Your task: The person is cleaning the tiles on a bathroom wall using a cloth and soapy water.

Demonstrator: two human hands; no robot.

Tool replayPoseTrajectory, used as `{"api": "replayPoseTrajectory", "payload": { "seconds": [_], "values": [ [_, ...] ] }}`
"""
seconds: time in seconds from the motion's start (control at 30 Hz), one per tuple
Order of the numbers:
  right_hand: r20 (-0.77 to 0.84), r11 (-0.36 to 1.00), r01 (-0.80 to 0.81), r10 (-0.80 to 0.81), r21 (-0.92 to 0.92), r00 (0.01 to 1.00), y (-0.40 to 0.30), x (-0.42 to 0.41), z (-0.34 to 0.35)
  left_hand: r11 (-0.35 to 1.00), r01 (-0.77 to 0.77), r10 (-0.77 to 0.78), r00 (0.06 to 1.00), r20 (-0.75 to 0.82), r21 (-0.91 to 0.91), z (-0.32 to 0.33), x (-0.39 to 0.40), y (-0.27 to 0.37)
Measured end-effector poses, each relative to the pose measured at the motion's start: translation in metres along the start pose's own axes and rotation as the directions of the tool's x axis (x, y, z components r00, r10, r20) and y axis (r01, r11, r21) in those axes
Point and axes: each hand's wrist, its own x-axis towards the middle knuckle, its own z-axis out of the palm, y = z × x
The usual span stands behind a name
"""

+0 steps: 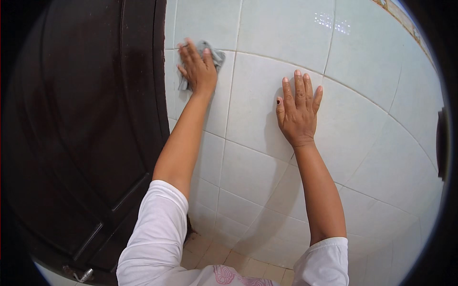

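Note:
My left hand (199, 71) lies over a crumpled grey cloth (217, 57) and presses it against the tiled wall (264, 96), close to the door's edge. Its fingers are spread and slightly blurred, and much of the cloth is hidden beneath the palm. Farther right, my right hand (298, 111) rests flat on the same wall with its fingers apart and nothing in it. One dark mark shows on its thumbnail. Both arms reach up and forward from white sleeves.
A dark brown panelled wooden door (89, 107) stands at the left, with a metal handle (85, 274) low down. Tan floor tiles (243, 262) meet the wall below. A dark object (442, 144) sits at the right rim, and a patterned border strip (404, 21) runs along the upper right.

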Motion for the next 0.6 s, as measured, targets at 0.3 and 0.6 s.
{"api": "replayPoseTrajectory", "payload": {
  "seconds": [0.3,0.6],
  "values": [
    [-0.027,0.991,-0.013,0.017,0.13,0.999,0.007,-0.004,-0.003,0.682,-0.586,0.524,0.809,0.267,0.438,0.021,-0.093,0.122],
    [0.055,0.999,0.012,-0.014,0.047,0.998,-0.001,-0.003,-0.002,0.999,-0.042,0.042,0.999,-0.019,0.028,-0.01,-0.005,-0.032]
  ]
}}
